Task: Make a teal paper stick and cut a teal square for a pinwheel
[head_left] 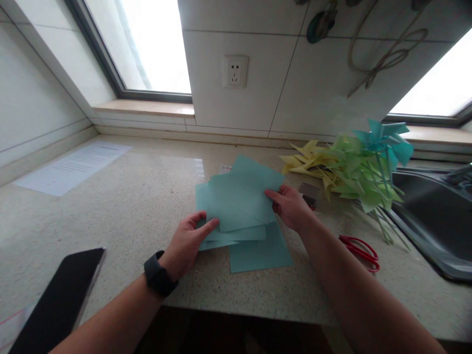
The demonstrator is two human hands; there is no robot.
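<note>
Both hands, left hand [188, 241] and right hand [291, 206], pinch teal paper sheets [239, 201] on speckled counter [129, 206] beneath tiled wall [239, 113].

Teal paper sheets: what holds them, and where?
The left hand pinches the teal paper sheets at their left edge; the right hand grips their right edge.

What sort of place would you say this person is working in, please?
Probably a home kitchen: a speckled stone countertop, a steel sink at the right, and a tiled wall with a socket.
</note>
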